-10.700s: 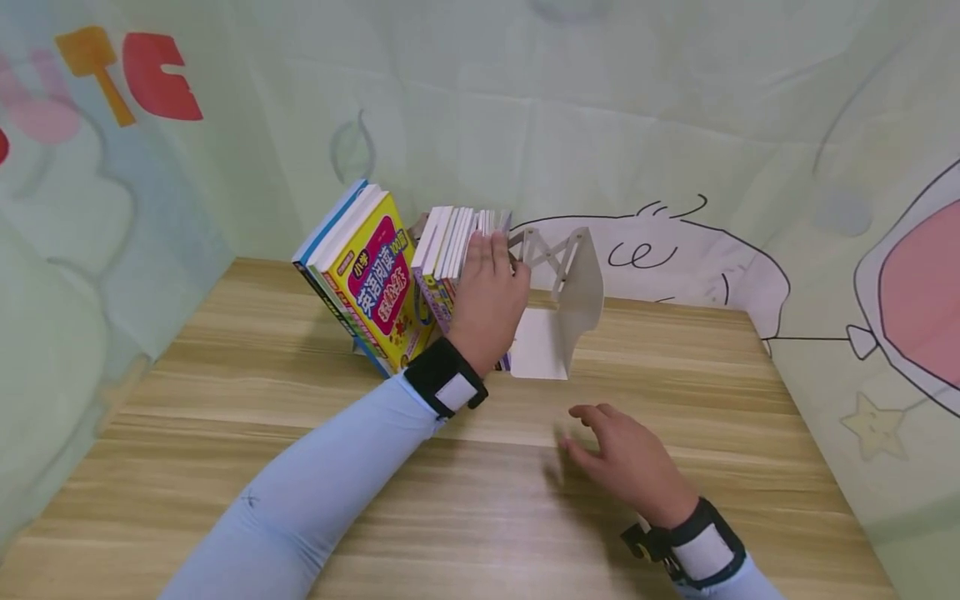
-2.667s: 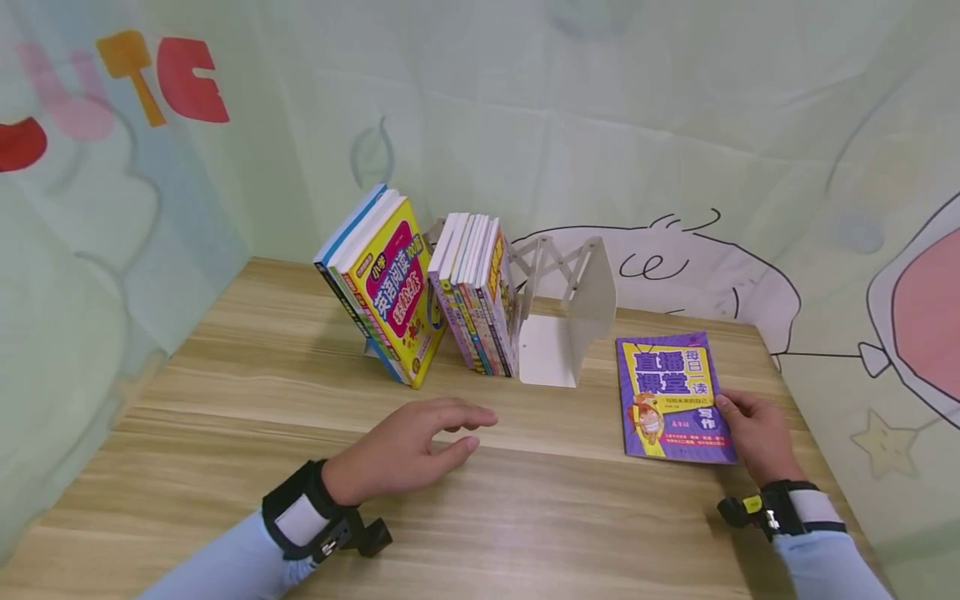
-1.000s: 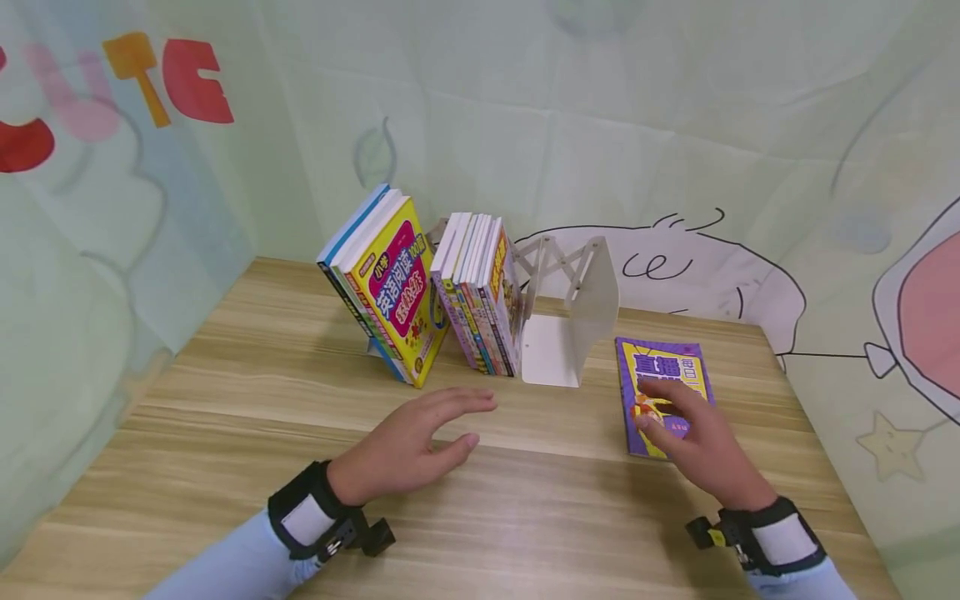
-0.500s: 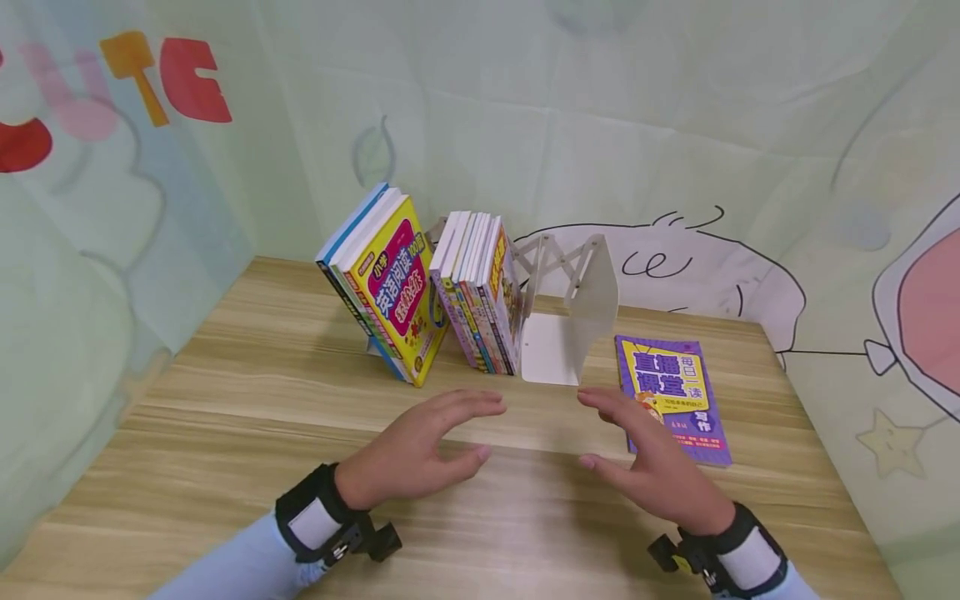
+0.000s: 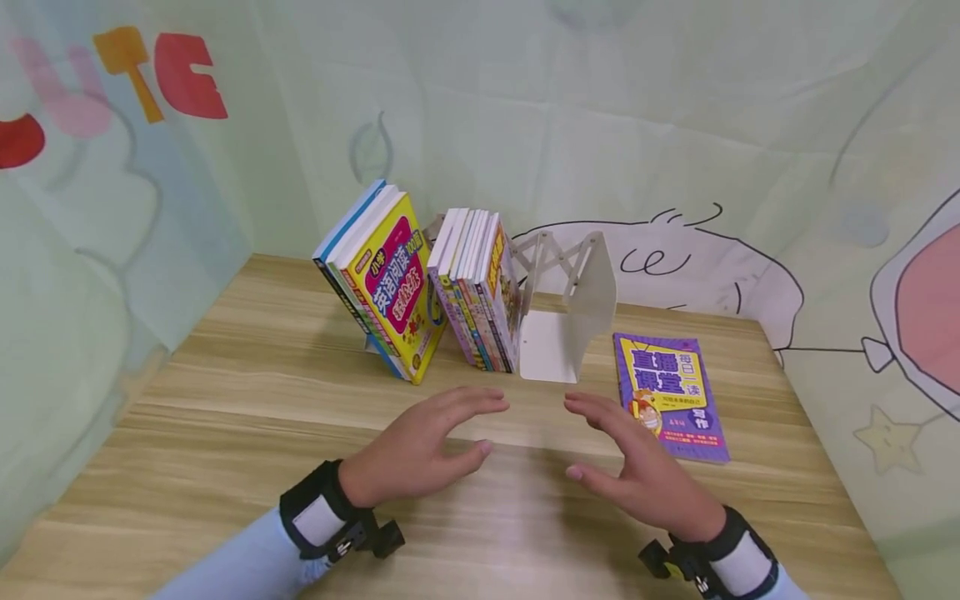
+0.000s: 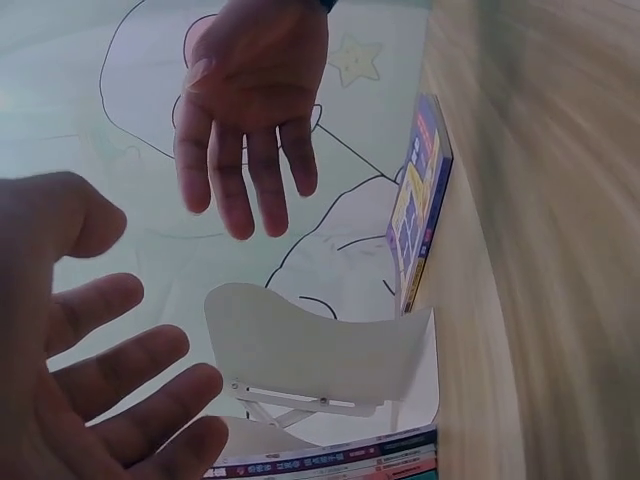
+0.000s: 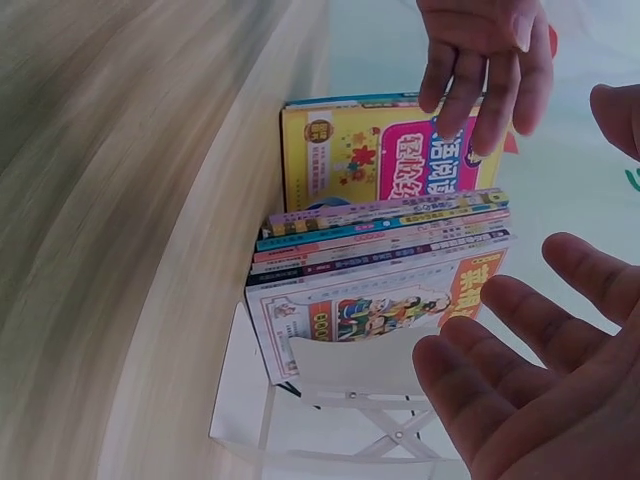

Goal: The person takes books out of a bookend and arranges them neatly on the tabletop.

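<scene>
My left hand point(image 5: 423, 446) hovers over the front middle of the table, fingers loosely extended and holding nothing. Facing it, my right hand point(image 5: 648, 475) is held the same way, also bare, its fingers overlapping the corner of a purple book point(image 5: 675, 392) in the head view. That book lies flat, cover up, on the right. Beyond the hands is an expandable white bookend rack point(image 5: 596, 287). Several thin books point(image 5: 472, 292) stand in it, leaning left. Left of them, larger books with a yellow cover point(image 5: 397, 283) in front tilt left more steeply.
The rack's bare base point(image 5: 550, 346) shows between the thin books and its right end plate, with folding lattice bars behind. A printed cloth backdrop point(image 5: 480, 108) encloses the wooden table point(image 5: 247, 400) at the back and sides.
Earlier my left hand was on the thin books; it has drawn back. My right hand held the purple book on the right, let go and moved left. In the last half second the hands barely moved.
</scene>
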Demonstrator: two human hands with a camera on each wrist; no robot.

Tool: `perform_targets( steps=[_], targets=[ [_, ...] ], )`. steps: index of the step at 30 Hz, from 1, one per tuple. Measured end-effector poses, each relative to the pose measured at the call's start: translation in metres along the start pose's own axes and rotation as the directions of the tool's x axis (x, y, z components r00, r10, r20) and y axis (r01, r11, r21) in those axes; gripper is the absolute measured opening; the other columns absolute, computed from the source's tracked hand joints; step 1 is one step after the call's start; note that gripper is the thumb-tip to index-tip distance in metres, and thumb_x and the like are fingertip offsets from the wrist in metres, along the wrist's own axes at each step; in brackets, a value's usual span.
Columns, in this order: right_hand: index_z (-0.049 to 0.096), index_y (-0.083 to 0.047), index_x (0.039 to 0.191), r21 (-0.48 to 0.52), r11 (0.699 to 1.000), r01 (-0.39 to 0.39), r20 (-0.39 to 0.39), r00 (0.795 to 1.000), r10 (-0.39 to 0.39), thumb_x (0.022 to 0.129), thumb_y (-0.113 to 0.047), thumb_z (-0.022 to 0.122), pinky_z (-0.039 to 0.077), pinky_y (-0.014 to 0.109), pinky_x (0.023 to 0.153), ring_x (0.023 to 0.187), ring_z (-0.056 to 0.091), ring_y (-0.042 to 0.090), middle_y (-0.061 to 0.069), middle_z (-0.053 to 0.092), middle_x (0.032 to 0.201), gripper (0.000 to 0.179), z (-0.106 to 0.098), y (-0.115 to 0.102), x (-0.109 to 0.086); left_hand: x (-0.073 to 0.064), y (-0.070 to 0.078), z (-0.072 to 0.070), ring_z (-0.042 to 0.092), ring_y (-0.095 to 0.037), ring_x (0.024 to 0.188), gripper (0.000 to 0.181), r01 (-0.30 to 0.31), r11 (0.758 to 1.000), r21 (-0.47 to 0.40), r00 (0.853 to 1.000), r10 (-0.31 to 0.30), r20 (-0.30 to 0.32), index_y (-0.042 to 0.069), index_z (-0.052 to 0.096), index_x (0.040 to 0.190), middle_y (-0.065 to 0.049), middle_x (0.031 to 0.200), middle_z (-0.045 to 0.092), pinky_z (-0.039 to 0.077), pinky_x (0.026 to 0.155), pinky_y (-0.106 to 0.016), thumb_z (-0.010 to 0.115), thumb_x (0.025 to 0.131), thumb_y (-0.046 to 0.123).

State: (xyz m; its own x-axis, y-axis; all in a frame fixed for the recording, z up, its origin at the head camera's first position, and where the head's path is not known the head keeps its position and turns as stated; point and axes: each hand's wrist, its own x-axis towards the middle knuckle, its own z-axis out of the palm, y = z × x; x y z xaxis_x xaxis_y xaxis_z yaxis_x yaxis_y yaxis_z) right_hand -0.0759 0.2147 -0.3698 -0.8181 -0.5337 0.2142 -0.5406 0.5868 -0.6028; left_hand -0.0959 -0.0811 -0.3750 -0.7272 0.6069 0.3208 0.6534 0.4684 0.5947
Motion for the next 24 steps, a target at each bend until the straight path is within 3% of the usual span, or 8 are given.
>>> perform_targets(
  steps=[3, 6, 11, 16, 20, 24],
  targets=[
    [0.036, -0.025, 0.142, 0.017, 1.0, 0.001, -0.004, 1.0, -0.001, 0.085, -0.034, 0.067, 0.045, 0.04, 0.097, 0.127, 0.042, 0.015, -0.003, 0.041, 0.143, 0.065, 0.001, 0.003, -0.002, 0.007, -0.001, -0.003, 0.042, -0.007, 0.127, 0.045, -0.007, 0.999, 0.038, 1.0, 0.008, -0.008, 0.024, 0.049, 0.135, 0.008, 0.137, 0.049, 0.04, 0.103, -0.034, 0.055, 0.092, 0.035],
    [0.037, -0.024, 0.141, 0.034, 0.999, 0.005, -0.008, 1.0, -0.005, 0.085, -0.031, 0.068, 0.044, 0.038, 0.098, 0.127, 0.042, 0.015, -0.004, 0.041, 0.142, 0.065, 0.001, 0.005, -0.004, 0.018, -0.001, -0.008, 0.042, -0.008, 0.127, 0.044, -0.046, 0.995, 0.091, 0.997, 0.051, -0.055, 0.024, 0.049, 0.135, 0.008, 0.138, 0.048, 0.039, 0.104, -0.032, 0.054, 0.092, 0.034],
    [0.037, -0.024, 0.141, 0.043, 0.999, 0.003, -0.017, 1.0, -0.002, 0.084, -0.028, 0.069, 0.044, 0.038, 0.098, 0.127, 0.043, 0.014, -0.005, 0.041, 0.142, 0.065, 0.0, 0.007, -0.006, 0.042, -0.003, -0.024, 0.043, -0.014, 0.128, 0.043, -0.096, 0.982, 0.162, 0.983, 0.119, -0.141, 0.018, 0.051, 0.133, 0.001, 0.138, 0.048, 0.04, 0.103, -0.035, 0.054, 0.092, 0.031],
    [0.037, -0.026, 0.141, 0.04, 0.999, -0.018, -0.013, 1.0, 0.018, 0.085, -0.03, 0.068, 0.044, 0.038, 0.098, 0.128, 0.042, 0.014, -0.005, 0.041, 0.143, 0.064, -0.002, 0.005, -0.007, 0.069, -0.009, -0.04, 0.043, -0.018, 0.129, 0.043, -0.1, 0.958, 0.27, 0.966, 0.159, -0.203, 0.009, 0.055, 0.129, -0.006, 0.136, 0.051, 0.038, 0.105, -0.035, 0.052, 0.092, 0.032],
    [0.038, -0.027, 0.141, 0.038, 0.998, -0.041, -0.004, 0.999, 0.041, 0.085, -0.034, 0.067, 0.045, 0.04, 0.098, 0.128, 0.042, 0.013, -0.006, 0.041, 0.142, 0.063, -0.002, 0.005, -0.008, 0.088, -0.013, -0.049, 0.041, -0.026, 0.129, 0.044, -0.062, 0.929, 0.364, 0.953, 0.164, -0.255, 0.008, 0.055, 0.128, -0.011, 0.135, 0.05, 0.033, 0.109, -0.04, 0.052, 0.089, 0.029],
    [0.039, -0.028, 0.14, 0.045, 0.998, -0.054, 0.002, 0.999, 0.054, 0.086, -0.035, 0.067, 0.045, 0.041, 0.097, 0.128, 0.042, 0.013, -0.005, 0.042, 0.142, 0.062, -0.002, 0.006, -0.01, 0.106, -0.016, -0.052, 0.031, -0.038, 0.134, 0.053, 0.047, 0.877, 0.479, 0.965, 0.085, -0.249, 0.009, 0.049, 0.134, -0.018, 0.141, 0.042, 0.021, 0.112, -0.051, 0.051, 0.088, 0.033]
  ],
)
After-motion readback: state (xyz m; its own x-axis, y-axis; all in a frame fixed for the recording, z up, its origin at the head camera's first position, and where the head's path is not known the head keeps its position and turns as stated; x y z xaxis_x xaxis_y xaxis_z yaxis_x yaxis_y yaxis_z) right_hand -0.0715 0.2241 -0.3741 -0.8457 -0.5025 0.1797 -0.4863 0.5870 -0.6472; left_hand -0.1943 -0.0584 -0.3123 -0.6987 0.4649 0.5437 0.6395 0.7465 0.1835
